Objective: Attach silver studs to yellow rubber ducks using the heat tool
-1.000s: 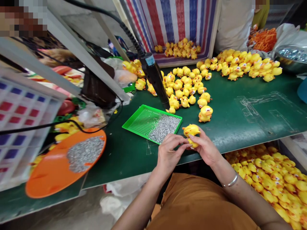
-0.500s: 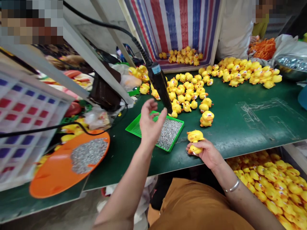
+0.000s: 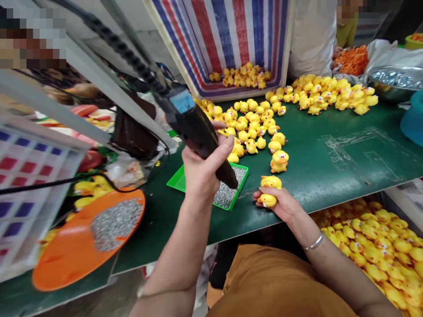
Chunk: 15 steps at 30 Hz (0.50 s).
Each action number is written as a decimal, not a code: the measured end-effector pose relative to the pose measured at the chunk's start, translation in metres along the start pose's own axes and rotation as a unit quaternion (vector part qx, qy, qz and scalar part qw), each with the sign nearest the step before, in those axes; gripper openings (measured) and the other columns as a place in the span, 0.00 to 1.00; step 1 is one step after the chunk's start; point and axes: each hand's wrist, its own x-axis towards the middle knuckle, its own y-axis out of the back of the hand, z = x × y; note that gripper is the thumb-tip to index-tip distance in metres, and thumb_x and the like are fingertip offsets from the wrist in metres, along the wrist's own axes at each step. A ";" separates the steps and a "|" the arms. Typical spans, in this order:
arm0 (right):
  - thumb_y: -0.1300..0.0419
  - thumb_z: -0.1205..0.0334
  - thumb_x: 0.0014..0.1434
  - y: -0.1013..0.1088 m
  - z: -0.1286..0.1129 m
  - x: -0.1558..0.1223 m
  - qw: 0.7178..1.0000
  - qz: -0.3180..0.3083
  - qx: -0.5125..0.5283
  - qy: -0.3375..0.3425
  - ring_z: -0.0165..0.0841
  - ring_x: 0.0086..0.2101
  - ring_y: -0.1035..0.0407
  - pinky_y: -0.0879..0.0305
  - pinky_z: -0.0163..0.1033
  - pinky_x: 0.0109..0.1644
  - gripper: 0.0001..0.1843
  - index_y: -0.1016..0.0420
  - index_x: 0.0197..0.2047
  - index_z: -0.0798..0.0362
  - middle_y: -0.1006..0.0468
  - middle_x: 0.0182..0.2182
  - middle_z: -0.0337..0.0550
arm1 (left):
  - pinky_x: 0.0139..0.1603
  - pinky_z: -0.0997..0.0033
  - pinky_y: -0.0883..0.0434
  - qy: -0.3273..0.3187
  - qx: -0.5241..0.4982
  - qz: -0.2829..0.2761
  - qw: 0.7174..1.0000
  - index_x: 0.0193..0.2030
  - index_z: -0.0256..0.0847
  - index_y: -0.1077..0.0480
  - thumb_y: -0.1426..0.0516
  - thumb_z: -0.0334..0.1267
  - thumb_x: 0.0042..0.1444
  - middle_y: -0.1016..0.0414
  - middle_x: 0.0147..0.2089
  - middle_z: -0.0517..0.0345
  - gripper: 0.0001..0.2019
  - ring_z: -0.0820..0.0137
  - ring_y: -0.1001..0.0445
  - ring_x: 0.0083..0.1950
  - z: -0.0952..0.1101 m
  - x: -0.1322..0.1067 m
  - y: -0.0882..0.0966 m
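Note:
My left hand (image 3: 202, 171) is wrapped around a black electric screwdriver (image 3: 194, 125) that hangs on a coiled cord. Its tip points down toward the near right edge of a green tray (image 3: 235, 200), which holds small silver screws (image 3: 225, 197). Between the fingers and thumb of my right hand (image 3: 284, 203) is a yellow toy duck (image 3: 268, 200), held just above the front edge of the table. The fingers partly cover the duck. Another toy duck (image 3: 279, 162) stands on the table just beyond that hand.
Many toy ducks (image 3: 253, 125) lie on the green table (image 3: 304, 154), by a striped-lined box (image 3: 244, 39). An orange plate (image 3: 59, 264) of small metal pieces is at left. Below right, a bin is full of yellow ducks (image 3: 380, 246). A metal bowl (image 3: 396, 94) stands far right.
My left hand, open beside the hanging screwdriver before, has closed around it and pulled it nearer and lower. My right hand still holds the toy duck, tilted slightly differently.

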 end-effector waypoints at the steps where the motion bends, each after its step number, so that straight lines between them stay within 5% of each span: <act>1: 0.27 0.66 0.43 0.000 0.000 0.001 1.000 -0.001 -0.001 -0.006 0.33 0.26 0.24 0.24 0.36 0.30 0.11 0.23 0.27 0.59 0.19 0.24 0.47 | 0.24 0.73 0.31 0.019 -0.019 0.009 1.000 0.36 0.42 0.24 0.28 0.44 0.42 0.31 0.25 0.63 0.17 0.75 0.30 0.24 0.005 -0.011 -0.004; 7: 0.29 0.68 0.44 -0.001 0.003 0.002 1.000 0.002 0.002 -0.006 0.32 0.24 0.26 0.23 0.37 0.30 0.07 0.24 0.26 0.59 0.19 0.22 0.46 | 0.21 0.73 0.31 0.015 -0.093 0.062 0.994 0.36 0.42 0.27 0.29 0.40 0.44 0.36 0.20 0.68 0.15 0.75 0.32 0.19 0.015 -0.051 -0.025; 15: 0.31 0.71 0.44 -0.003 0.003 0.001 1.000 0.013 0.016 0.004 0.31 0.22 0.27 0.24 0.37 0.27 0.05 0.24 0.25 0.58 0.21 0.21 0.44 | 0.19 0.75 0.32 -0.006 -0.134 0.049 0.990 0.38 0.41 0.27 0.30 0.38 0.47 0.37 0.17 0.69 0.14 0.77 0.36 0.16 0.013 -0.057 -0.030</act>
